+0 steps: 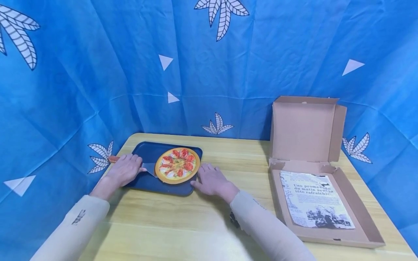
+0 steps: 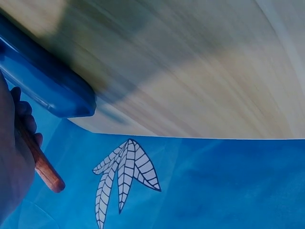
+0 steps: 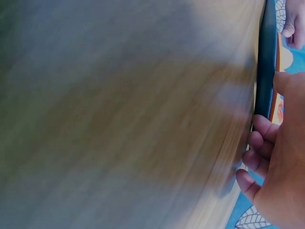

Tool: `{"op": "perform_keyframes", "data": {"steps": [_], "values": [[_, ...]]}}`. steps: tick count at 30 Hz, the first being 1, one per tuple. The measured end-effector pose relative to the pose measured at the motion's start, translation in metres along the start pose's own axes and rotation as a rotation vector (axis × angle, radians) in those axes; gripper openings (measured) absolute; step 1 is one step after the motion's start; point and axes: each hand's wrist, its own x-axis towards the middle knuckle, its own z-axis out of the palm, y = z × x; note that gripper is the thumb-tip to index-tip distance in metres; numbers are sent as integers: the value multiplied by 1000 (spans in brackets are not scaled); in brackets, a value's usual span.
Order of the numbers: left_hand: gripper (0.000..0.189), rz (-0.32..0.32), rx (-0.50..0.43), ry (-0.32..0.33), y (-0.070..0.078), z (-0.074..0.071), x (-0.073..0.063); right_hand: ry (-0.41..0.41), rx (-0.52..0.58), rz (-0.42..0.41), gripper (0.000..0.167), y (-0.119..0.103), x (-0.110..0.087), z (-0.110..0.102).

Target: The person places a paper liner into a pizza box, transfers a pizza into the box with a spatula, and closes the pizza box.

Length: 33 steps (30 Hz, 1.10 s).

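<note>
Right sleeve (image 1: pixel 271 226) lying nearest; left hand (image 1: pixel 125 169) gripping spatula (image 1: pixel 150 168) by wooden handle (image 1: pixel 113 159); right hand (image 1: pixel 212 179), fingers loose, touching tray (image 1: pixel 147 182). Pizza (image 1: pixel 177 166) seeming light, stiff, probably slippery; rim (image 1: pixel 176 181) likely offering hold.

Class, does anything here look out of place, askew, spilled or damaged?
Only mildly: the pizza lies off-centre over the tray, near its right edge in the head view, leaving more bare tray on the left. I see nothing spilled or plainly damaged.
</note>
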Motion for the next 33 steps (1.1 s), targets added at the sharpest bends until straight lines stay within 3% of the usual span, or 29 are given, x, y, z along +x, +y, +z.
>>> {"op": "perform_keyframes", "data": {"steps": [9,19,29,33], "values": [[27,39,34,66,0,-3,4,17,-23,17,71,2,-1,-1],[27,27,31,32,3,-8,8,25,-46,9,74,-2,-11,-6],[30,18,37,55,7,-16,7,17,-55,-1,51,-1,-19,-9],[31,11,27,58,8,-19,8,35,-43,-5,51,0,-27,-17]]}}
